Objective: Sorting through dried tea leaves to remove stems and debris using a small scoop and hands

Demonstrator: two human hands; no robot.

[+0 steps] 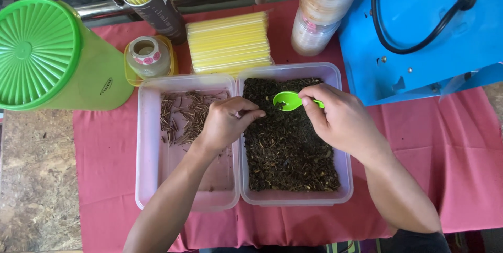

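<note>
Two bare forearms reach up from the bottom of the frame over two clear plastic tubs on a pink cloth.

Right hand point(340, 119), centre right: fingers pinched shut on the handle of a small green spoon point(289, 100), its bowl resting on the heap. Left hand point(226, 122), centre: fingertips drawn together over the rim between the tubs; whether they hold anything, cannot tell. Right tub point(293, 132) is filled with dark, crumbly dried leaf flecked with pale stalks. Left tub point(183, 143) holds a thin scatter of brown sticks at its upper end. Upper left, a ribbed green lidded canister point(52, 56); top centre, a pack of yellow straws point(229, 42).
</note>
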